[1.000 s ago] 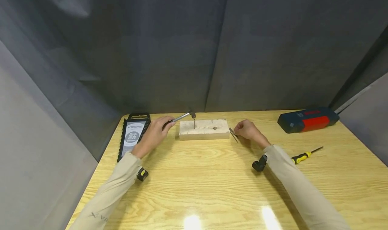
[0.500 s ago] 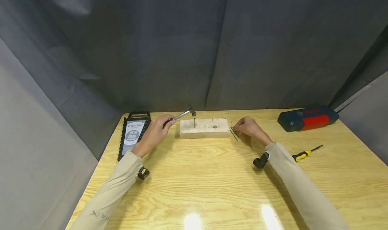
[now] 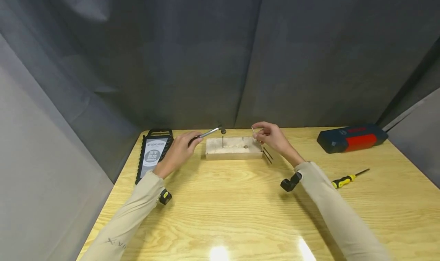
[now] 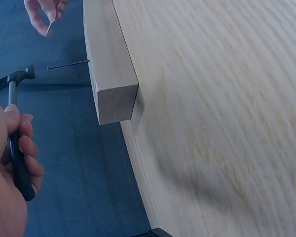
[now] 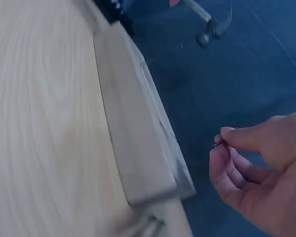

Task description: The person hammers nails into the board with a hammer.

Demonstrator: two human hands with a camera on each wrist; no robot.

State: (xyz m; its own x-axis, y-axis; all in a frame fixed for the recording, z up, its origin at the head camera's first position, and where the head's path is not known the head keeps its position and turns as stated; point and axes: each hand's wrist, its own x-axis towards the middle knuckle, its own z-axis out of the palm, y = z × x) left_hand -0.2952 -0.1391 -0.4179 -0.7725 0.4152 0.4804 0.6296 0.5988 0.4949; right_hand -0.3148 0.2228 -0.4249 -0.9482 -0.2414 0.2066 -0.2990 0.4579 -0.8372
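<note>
Over the wood block (image 3: 233,148), left hand (image 3: 178,151) grips a hammer (image 3: 209,132), right hand (image 3: 271,136) pinches a nail (image 3: 253,131)

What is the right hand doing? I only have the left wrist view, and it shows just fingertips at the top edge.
Observer: The right hand pinches a single nail, lifted above the right end of the wooden block.
Operator: Any more nails around?
Observer: Yes, a few spare nails lie on the table beside the block's right end.
Operator: What else is on the table?
Observer: A yellow-handled screwdriver and a blue and red case lie to the right, and a black wrench holder lies by the left hand, which grips the hammer.
</note>
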